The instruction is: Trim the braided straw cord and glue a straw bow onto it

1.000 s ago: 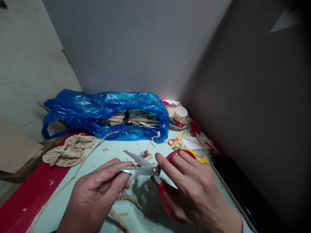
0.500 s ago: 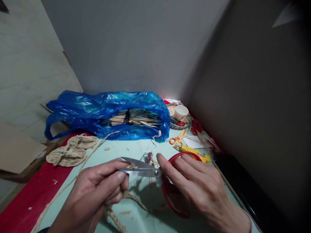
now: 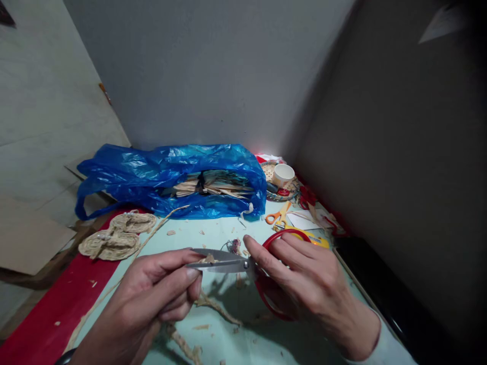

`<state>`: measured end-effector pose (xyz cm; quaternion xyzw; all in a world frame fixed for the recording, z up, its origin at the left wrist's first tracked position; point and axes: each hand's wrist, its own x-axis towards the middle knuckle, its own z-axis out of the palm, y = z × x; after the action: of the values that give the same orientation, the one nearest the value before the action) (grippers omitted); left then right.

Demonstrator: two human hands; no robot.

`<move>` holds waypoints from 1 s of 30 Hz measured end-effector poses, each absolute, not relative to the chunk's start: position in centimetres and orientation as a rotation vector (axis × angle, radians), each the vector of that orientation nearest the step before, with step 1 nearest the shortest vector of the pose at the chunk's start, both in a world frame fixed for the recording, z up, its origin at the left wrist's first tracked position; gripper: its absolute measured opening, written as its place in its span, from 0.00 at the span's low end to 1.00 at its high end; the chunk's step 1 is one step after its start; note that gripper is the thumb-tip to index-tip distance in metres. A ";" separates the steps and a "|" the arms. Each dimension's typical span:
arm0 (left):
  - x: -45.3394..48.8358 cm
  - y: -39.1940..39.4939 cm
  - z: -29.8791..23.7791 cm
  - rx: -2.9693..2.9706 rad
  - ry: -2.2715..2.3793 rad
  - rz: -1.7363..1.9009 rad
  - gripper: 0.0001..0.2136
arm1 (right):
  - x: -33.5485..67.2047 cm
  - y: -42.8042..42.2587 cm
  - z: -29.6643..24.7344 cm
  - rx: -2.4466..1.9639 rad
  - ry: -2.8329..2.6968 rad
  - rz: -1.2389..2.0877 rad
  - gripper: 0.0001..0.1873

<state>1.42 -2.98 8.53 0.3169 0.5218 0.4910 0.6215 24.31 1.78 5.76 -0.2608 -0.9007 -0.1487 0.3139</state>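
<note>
My right hand (image 3: 310,284) grips red-handled scissors (image 3: 222,265), index finger stretched along near the pivot. The scissor blades point left and lie almost together around a small frayed straw end (image 3: 209,259). That end sticks out of my left hand (image 3: 152,294), whose thumb and fingers pinch it beside the blade tips. Below the left hand, lengths of braided straw cord (image 3: 218,305) lie on the table; whether they join the pinched end is hidden by the fingers. A long thin straw cord (image 3: 152,234) runs along the left side, passing behind the left forearm.
Two small woven straw slippers (image 3: 110,244) lie at left on a red strip (image 3: 64,299). A blue plastic bag (image 3: 125,167) holds straw bundles behind. Orange-handled scissors (image 3: 273,218), a white cup (image 3: 283,175) and a black object (image 3: 380,284) are at right. Straw scraps litter the pale-green tabletop (image 3: 224,230).
The scissor blades have drawn closer together around the straw end as the right hand closed slightly. My left hand keeps its pinch. The view has shifted a little.
</note>
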 end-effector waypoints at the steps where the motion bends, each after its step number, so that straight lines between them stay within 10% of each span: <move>1: 1.4 -3.1 8.6 0.706 1.213 1.132 0.10 | 24.3 1.9 5.7 -0.673 -2.371 -0.394 0.17; 30: 0.6 -1.9 6.5 0.825 1.176 1.108 0.09 | 24.5 3.2 4.5 -0.784 -2.393 0.089 0.11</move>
<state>0.59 -1.92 6.48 0.3580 0.5107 0.4812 0.6160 24.51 3.23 4.49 -0.2964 -0.9041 0.0335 0.3060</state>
